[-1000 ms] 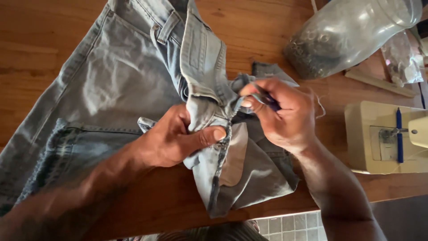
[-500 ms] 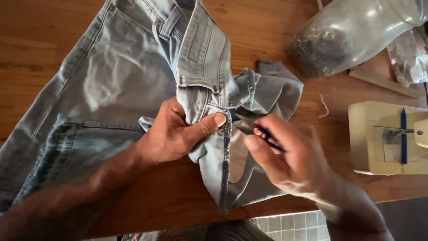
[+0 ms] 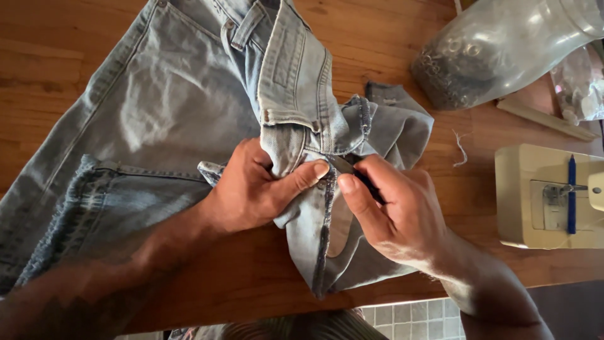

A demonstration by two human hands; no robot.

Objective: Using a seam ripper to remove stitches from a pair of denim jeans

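On a wooden tabletop (image 3: 390, 38), the left hand (image 3: 251, 189) pinches soft, floppy jeans (image 3: 170, 113) beside the seam while the right hand (image 3: 396, 214) grips a small dark tool (image 3: 368, 182).

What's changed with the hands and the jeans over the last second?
The right hand, gripping a small dark tool, dropped from the folded waistband to the seam beside the left thumb. The left hand stays pinching the light blue denim jeans; the cream sewing machine is unmoved.
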